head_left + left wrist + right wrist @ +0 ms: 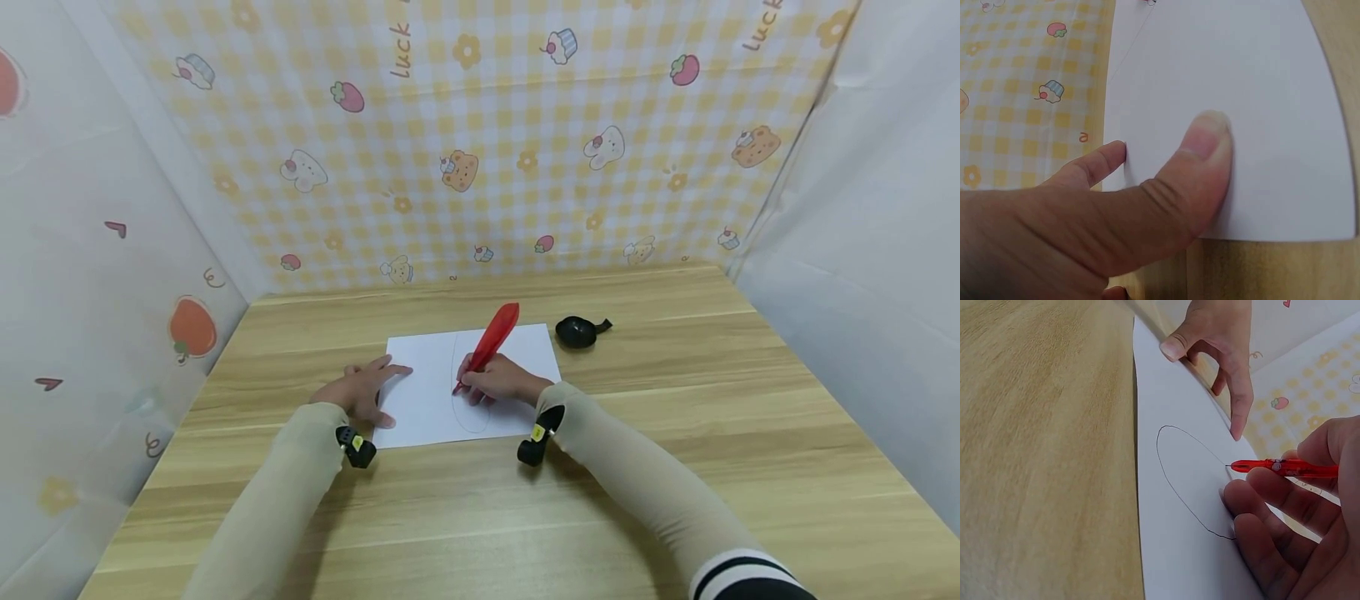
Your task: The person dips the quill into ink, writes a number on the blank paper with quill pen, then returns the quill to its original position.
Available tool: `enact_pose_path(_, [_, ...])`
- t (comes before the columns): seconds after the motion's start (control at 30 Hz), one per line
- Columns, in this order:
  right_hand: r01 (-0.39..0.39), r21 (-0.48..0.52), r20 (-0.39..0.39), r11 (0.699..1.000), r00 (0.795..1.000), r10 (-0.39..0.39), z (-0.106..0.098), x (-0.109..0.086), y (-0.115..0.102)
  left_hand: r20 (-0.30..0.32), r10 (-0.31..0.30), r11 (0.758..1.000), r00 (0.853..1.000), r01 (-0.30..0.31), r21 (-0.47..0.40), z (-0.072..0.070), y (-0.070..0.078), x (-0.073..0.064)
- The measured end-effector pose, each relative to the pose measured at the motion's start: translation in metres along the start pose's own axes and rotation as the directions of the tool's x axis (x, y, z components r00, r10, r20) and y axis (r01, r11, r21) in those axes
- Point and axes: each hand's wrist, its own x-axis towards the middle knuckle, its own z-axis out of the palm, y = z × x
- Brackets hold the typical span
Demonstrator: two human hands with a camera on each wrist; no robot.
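A sheet of white paper [423,408] lies on the wooden table. Along its left edge, my left hand [360,392] rests with fingers spread, the thumb [1200,150] and index finger reaching onto the sheet. My right hand [498,381] pinches a red pen [1291,468] near its point; a red feather-shaped top [497,335] slants up to the right. The pen's tip is on a thin dark line [1172,489] that forms a long oval across the paper. The right fingers hide part of the oval's far side in the right wrist view.
A round black object [576,332] with a short tail sits just beyond the paper's right corner. The wooden table [750,417] ends at a yellow checked cloth [495,208] behind, with pale cloth walls on both sides. Each wrist carries a small black camera.
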Motion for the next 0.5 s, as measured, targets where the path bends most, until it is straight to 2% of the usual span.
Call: enact_pose_path(0.5, [-0.006,0.014,0.008,1.0,1.0,0.006,-0.0054,-0.0017,-0.0026,0.001,0.003,1.0,1.0,-0.003,-0.005,-0.0019,0.0027,-0.0048])
